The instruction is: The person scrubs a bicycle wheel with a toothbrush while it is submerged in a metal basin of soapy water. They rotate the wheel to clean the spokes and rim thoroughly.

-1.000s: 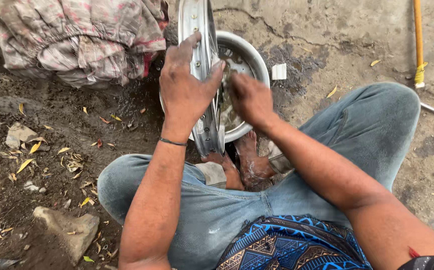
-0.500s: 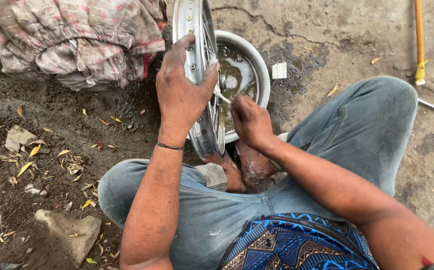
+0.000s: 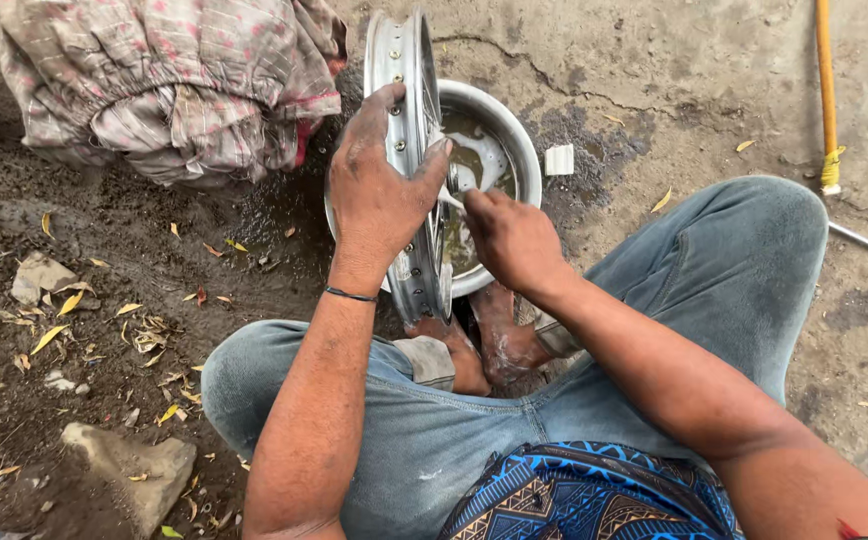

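Note:
A shiny metal wheel rim stands upright on edge over a steel bowl of murky water. My left hand grips the top of the rim, fingers wrapped over it. My right hand is closed beside the rim, above the bowl, pinching something small and pale against the rim's side; what it is I cannot make out. My bare feet rest just under the rim, between my jeans-clad knees.
A bundle of pinkish checked cloth lies at the upper left. A small white block sits right of the bowl. A yellow-handled tool lies at the far right. Stones and dry leaves litter the dirt at left.
My right hand has moved slightly along the rim's side over the bowl. My left hand keeps its grip on the rim.

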